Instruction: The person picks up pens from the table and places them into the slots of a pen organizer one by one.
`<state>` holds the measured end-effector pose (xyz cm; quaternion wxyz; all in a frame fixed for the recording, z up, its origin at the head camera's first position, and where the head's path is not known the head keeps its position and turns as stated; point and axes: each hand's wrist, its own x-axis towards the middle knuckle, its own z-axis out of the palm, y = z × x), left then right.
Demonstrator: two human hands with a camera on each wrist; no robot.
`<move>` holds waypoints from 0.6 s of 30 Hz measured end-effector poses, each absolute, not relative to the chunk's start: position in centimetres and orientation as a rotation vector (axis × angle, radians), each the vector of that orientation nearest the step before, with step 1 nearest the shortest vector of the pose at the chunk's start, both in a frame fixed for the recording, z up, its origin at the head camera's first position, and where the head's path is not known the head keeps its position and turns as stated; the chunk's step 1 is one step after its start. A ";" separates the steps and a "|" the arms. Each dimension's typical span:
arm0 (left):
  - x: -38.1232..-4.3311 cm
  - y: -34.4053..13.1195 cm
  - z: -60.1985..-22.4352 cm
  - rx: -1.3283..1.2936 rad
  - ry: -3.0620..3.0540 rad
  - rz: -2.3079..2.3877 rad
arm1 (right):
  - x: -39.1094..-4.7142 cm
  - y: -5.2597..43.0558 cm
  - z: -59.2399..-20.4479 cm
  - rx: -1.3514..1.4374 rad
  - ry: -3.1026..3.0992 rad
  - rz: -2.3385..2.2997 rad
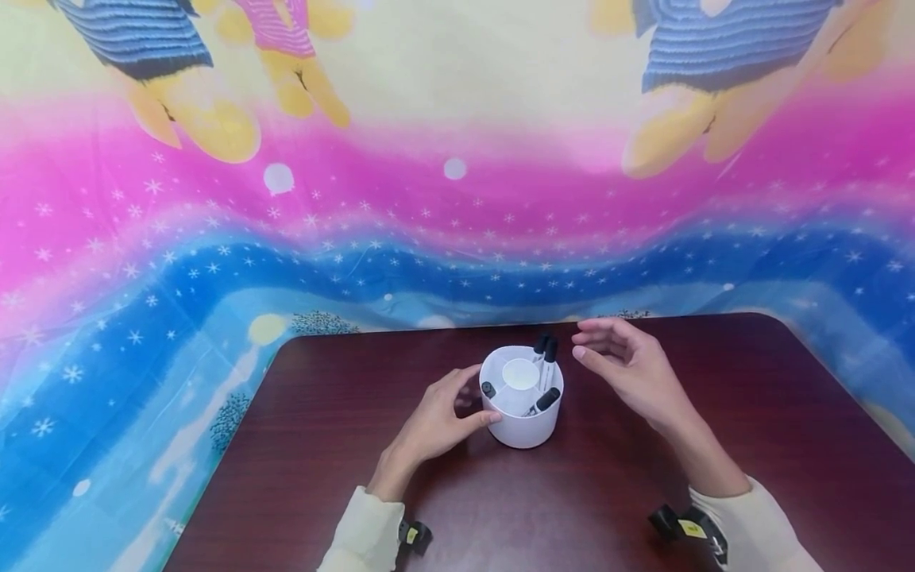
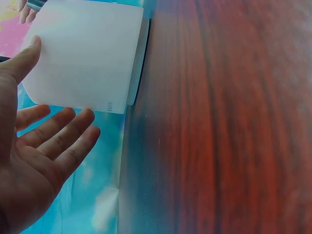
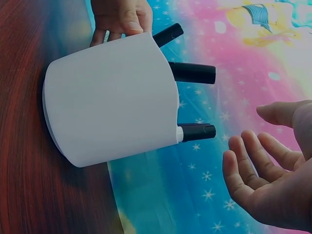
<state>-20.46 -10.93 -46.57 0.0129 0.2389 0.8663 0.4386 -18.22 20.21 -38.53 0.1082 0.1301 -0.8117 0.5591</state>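
Observation:
A white round organizer [image 1: 521,429] stands upright on the table, divided into sections around a raised round centre [image 1: 521,373]. Several black-capped markers lean in it; two [image 1: 550,349] are close together at the back right, one [image 1: 547,399] at the front right, one [image 1: 488,389] at the left. My left hand [image 1: 445,413] rests against the organizer's left side, thumb near the front rim and fingers spread behind. In the left wrist view those fingers look nearly straight. To the right of the markers, my right hand [image 1: 629,369] hovers with loosely bent fingers, holding nothing.
Dark reddish wooden table [image 1: 322,445] with rounded far corners lies under the organizer. Behind and left of it hangs a colourful printed cloth [image 1: 400,199]. Black straps with small devices [image 1: 689,526] sit at both wrists, by the pale sleeves [image 1: 758,528].

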 end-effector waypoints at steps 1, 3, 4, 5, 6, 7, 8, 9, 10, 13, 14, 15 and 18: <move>-20.4 -10.9 -46.5 0.743 2.699 1.365 | -18.2 20.2 -38.5 0.383 -2.389 1.644; -20.4 -10.9 -46.5 0.743 2.701 1.363 | -18.2 20.3 -38.5 0.382 -2.394 1.641; -20.5 -10.9 -46.5 0.744 2.703 1.360 | -18.2 20.3 -38.4 0.382 -2.396 1.638; -20.5 -10.9 -46.5 0.746 2.700 1.362 | -18.2 20.4 -38.4 0.382 -2.399 1.635; -20.5 -10.9 -46.4 0.748 2.701 1.358 | -18.2 20.4 -38.4 0.381 -2.403 1.630; -20.5 -10.9 -46.5 0.750 2.703 1.355 | -18.2 20.4 -38.4 0.379 -2.406 1.626; -20.6 -11.0 -46.5 0.748 2.705 1.353 | -18.2 20.5 -38.4 0.378 -2.409 1.622; -20.6 -11.1 -46.5 0.745 2.707 1.349 | -18.1 20.5 -38.4 0.380 -2.409 1.623; -20.6 -11.2 -46.5 0.742 2.707 1.346 | -18.1 20.5 -38.5 0.382 -2.410 1.620; -20.6 -11.5 -46.4 0.738 2.697 1.352 | -17.9 20.6 -38.8 0.383 -2.416 1.605; -20.6 -11.6 -46.4 0.736 2.688 1.361 | -17.8 20.7 -39.0 0.384 -2.419 1.598; -20.5 -11.8 -46.3 0.738 2.681 1.371 | -17.8 20.9 -39.1 0.382 -2.422 1.590; -20.4 -12.3 -46.2 0.735 2.675 1.386 | -17.5 21.5 -39.6 0.372 -2.442 1.542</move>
